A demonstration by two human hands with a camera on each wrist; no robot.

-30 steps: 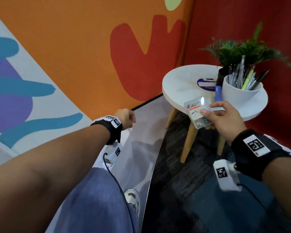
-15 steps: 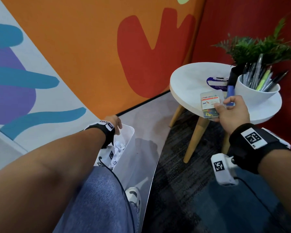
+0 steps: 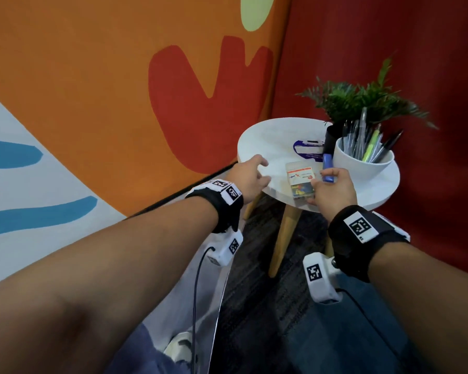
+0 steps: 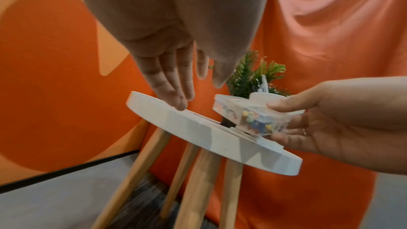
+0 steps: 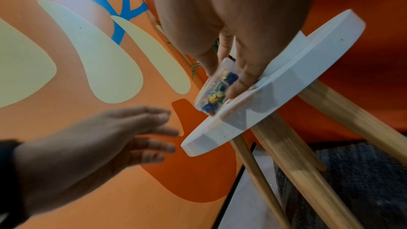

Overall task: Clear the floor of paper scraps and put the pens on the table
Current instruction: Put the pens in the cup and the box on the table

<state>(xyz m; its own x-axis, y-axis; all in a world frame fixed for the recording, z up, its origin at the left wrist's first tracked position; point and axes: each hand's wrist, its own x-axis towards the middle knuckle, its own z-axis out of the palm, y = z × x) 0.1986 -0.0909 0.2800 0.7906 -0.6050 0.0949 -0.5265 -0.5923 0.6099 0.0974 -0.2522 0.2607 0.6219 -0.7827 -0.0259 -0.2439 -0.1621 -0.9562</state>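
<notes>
An orange wall painted with red, blue and pale green shapes meets a dark red wall in the corner, and in that corner stands the small round white table (image 3: pixel 268 136) on pale wooden legs (image 3: pixel 284 238). Below it the floor is part grey, part dark carpet.

My right hand (image 3: pixel 333 190) is at the near edge of the table, fingers curled round a clear plastic box of coloured push pins (image 3: pixel 301 182). In the left wrist view my thumb lies on the lid and my fingers support the underside, with the box tilted and its near end just over the tabletop edge. My left hand (image 3: pixel 250 175) is out to the left of the box, fingers straight and slightly spread, holding nothing; its fingertips (image 4: pixel 179 104) are at the left rim of the table, though I cannot tell whether they touch it.

The pens (image 3: pixel 368 144) stand bunched in a white cup (image 3: pixel 362 168) on the right side of the table, just beyond my right hand. Behind the cup is a green plant (image 3: pixel 360 101) in a dark pot. A blue object (image 3: pixel 328 164) lies between the box and the cup, touching my fingertips, and a blue and white card (image 3: pixel 307 148) lies farther back. These crowd the right half of the tabletop.

I can see no paper scraps in these views.
</notes>
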